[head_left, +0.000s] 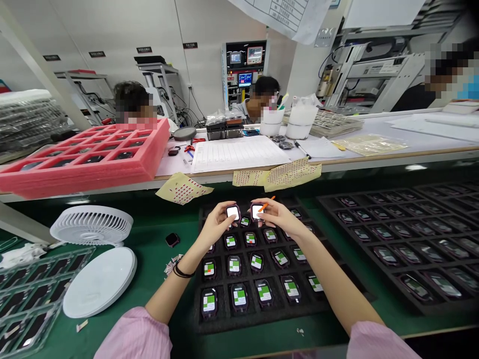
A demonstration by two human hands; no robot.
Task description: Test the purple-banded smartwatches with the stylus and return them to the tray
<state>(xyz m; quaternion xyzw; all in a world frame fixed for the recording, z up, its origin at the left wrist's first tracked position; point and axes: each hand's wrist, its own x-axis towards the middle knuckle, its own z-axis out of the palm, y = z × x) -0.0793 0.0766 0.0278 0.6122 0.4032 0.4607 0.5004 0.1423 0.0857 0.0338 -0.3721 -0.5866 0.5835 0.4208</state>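
- Holding a square-faced watch unit [232, 213] with a lit white screen, the left hand [220, 219] has its fingers closed about the casing, the thumb lying across the display.
- Gripping a second watch unit [257, 211], also lit white, the right hand [275, 218] keeps its fingers curled at the casing; a slim orange stick [267, 203] lies in the same grasp, slanting over the screen.
- Both units stand near each other, apart, raised above the far part of a black foam tray [224, 325].
- In this tray lie rows of similar units, many with screens divided into green and white blocks.
- Supporting the tray is a green surface [149, 329]; a dark-screened unit [172, 240] lies on it, beyond the tray's left edge.
- Farther left stand a white fan [99, 284] and, towards the surface's left edge, clear trays [28, 286] with dark strips.
- To the right, a second black tray [392, 273] carries further rows of devices.
- Along the front edge of the raised shelf [374, 158] hang yellow dotted sheets [183, 188]; a pink foam tray [93, 184] occupies its left end.
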